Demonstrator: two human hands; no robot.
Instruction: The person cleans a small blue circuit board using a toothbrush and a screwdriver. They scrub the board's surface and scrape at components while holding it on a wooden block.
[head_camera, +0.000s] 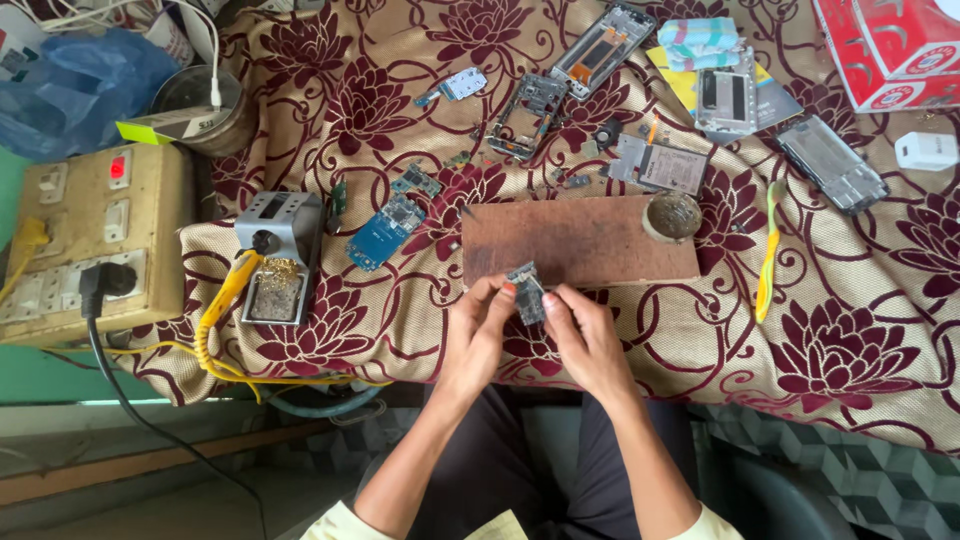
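Note:
Both my hands hold a small dark circuit board (526, 291) between their fingertips, just in front of a brown wooden board (580, 240) on the cloth-covered table. My left hand (478, 335) grips the board's left side and my right hand (585, 338) grips its right side. The circuit board is tilted upright, its lower part hidden by my fingers.
A soldering iron stand (278, 255) with a yellow iron (228, 292) sits left. A blue circuit board (385, 232), phone frames (602, 48), a dark phone (832, 163), a round tin (672, 216), yellow-green tweezers (768, 250), a red box (885, 50) and a switchboard (90, 240) lie around.

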